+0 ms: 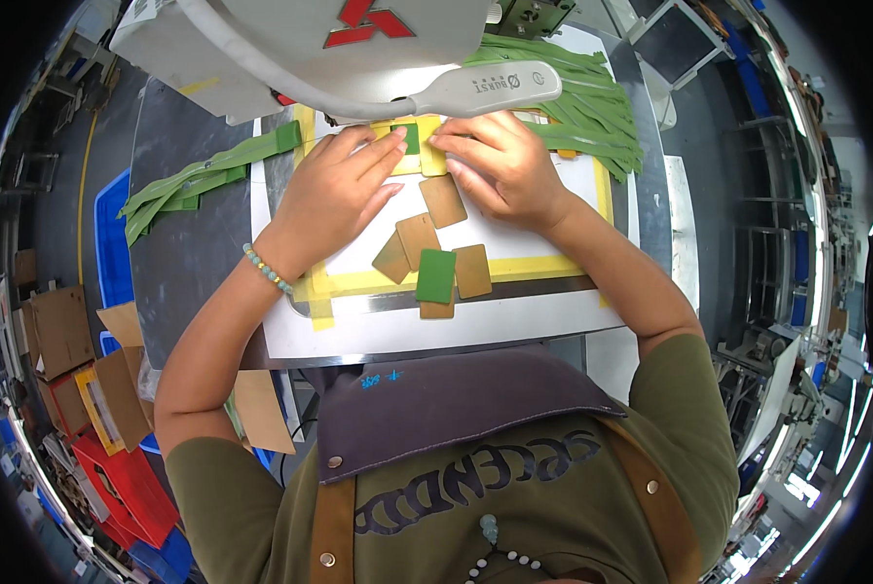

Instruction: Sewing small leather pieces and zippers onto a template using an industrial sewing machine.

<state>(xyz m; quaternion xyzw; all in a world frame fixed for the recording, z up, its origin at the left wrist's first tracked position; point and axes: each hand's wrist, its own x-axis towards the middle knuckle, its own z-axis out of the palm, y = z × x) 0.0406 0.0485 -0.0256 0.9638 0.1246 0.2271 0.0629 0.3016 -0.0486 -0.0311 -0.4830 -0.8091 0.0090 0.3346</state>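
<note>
While green patch (413,140) lies between, left hand (339,182) spread, right hand (512,167) curled, grip unclear.

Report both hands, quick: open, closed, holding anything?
Left hand: open, fingertips at the small green piece.
Right hand: fingers bent beside the yellow piece; grip cannot be told.

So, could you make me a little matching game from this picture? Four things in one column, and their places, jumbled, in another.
Things
1. Large green card
2. Beaded bracelet
3. Larger bundle of green strips
4. Small green piece

Places
A. Around the left wrist
B. At the fingertips of the left hand
C. Partly on top of brown cards
D. Spread out beyond and to the right of the right hand

Right pairs
1-C; 2-A; 3-D; 4-B
</note>
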